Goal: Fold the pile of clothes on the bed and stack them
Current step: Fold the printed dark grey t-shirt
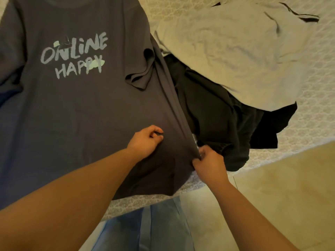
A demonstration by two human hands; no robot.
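A dark grey T-shirt [76,105] printed "ONLINE HAPPY" lies spread face up on the bed, its right sleeve bunched in folds. My right hand [208,162] pinches the shirt's lower right edge and lifts it into a taut ridge. Near the hem, my left hand [146,140] rests on the shirt with its fingers curled, pinching the fabric. A crumpled black garment [217,113] lies just right of the shirt, partly under a pale grey hooded garment [235,48] with dark drawstrings.
The bed has a white patterned cover [311,115], and its edge runs diagonally from lower left to right. Beige floor [281,196] lies beyond the edge. My blue jeans [148,230] show at the bottom.
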